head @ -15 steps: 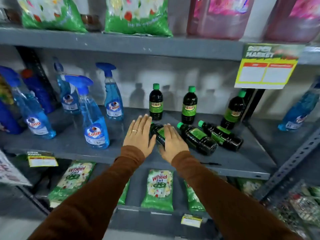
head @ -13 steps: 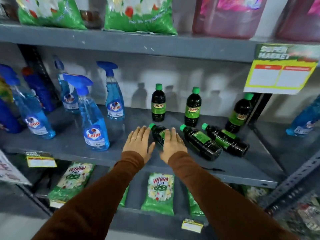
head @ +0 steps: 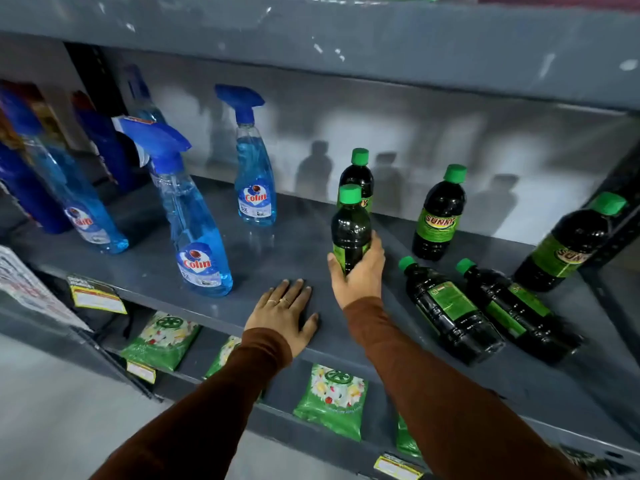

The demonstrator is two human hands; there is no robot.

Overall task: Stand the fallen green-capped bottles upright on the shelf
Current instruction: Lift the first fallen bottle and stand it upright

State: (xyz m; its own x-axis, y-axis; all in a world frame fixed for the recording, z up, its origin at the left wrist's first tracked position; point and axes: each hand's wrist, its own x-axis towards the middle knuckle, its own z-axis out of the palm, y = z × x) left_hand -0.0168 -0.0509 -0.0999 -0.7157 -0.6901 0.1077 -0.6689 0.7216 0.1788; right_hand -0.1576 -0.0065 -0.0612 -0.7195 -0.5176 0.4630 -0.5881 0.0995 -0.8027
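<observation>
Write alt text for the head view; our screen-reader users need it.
The right hand holds a green-capped bottle upright on a grey shelf; two bottles lie fallen alongside. The left hand rests flat.

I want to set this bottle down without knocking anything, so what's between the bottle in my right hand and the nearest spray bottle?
In the head view, only bare shelf lies between the held bottle and the spray bottle.

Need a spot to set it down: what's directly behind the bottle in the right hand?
Behind the held bottle stands another upright green-capped bottle; only its cap and shoulders show. Its lower body and the shelf between them are covered.
</observation>
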